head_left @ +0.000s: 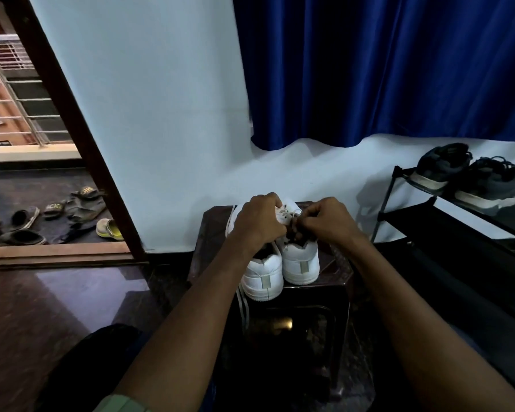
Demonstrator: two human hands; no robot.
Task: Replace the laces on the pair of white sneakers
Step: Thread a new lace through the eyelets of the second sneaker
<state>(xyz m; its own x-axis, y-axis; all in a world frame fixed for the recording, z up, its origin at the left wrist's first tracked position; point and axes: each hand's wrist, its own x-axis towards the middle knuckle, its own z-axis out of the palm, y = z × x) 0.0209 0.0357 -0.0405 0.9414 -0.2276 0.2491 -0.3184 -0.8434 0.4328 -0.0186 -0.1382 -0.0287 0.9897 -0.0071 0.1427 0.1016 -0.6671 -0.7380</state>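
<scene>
Fingers of both hands, left hand [257, 223] and right hand [327, 221], pinch the lace [289, 217] over the right sneaker [299, 258]; feeding it flat through each eyelet should keep it untwisted.

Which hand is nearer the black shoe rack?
Right. The right hand works the right-side sneaker's laces, on the side toward the shoe rack; the left hand sits farther away, over the left-side sneaker.

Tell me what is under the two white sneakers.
The white sneakers stand heels toward the camera on a dark stool. A loose lace hangs over its front edge. The stool top beneath the soles is covered.
</scene>
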